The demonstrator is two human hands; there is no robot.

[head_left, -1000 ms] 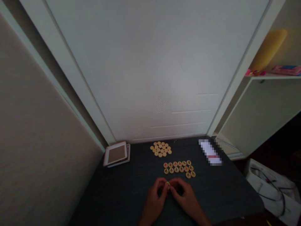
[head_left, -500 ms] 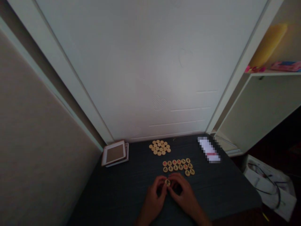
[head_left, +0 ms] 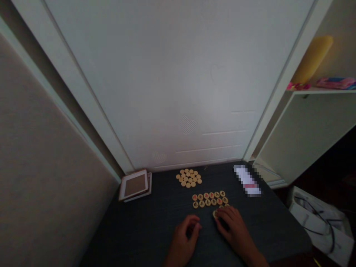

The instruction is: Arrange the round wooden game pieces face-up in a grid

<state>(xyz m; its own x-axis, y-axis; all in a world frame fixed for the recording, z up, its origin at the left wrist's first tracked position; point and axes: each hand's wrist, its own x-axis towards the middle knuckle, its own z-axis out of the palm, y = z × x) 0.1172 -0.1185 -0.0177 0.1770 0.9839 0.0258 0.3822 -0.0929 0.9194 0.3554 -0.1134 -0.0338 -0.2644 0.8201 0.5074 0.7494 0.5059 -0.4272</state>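
Right hand and piece shifted right, away from left hand

Since half a second ago the right hand (head_left: 232, 227) has carried the round piece (head_left: 215, 214) off to the right; the left hand (head_left: 185, 237) stayed about where it was and has let go. Piece now sits at the right fingertips, just nearer the person than the marked pieces (head_left: 207, 203). Whether it touches the tabletop (head_left: 139, 226): can't tell. Right hand: thumb and fingers pinched on the piece, covering much of it. Left hand: loosely curled, thumb and fingertips slightly apart, nothing visible in it.

Handling, judged by looks: light, stiff, hard to break, maybe a bit slick on the flat face. Grip by the rim, thumb opposite fingers, so the face stays clear.

Further out: marked pieces lie in two rows, red and dark characters up, with extra ones below the right end, partly hidden by the right hand. Beyond them, a loose cluster of blank-faced discs (head_left: 188, 180). Framed item (head_left: 135, 185) far left, pixelated white item (head_left: 247, 180) far right.
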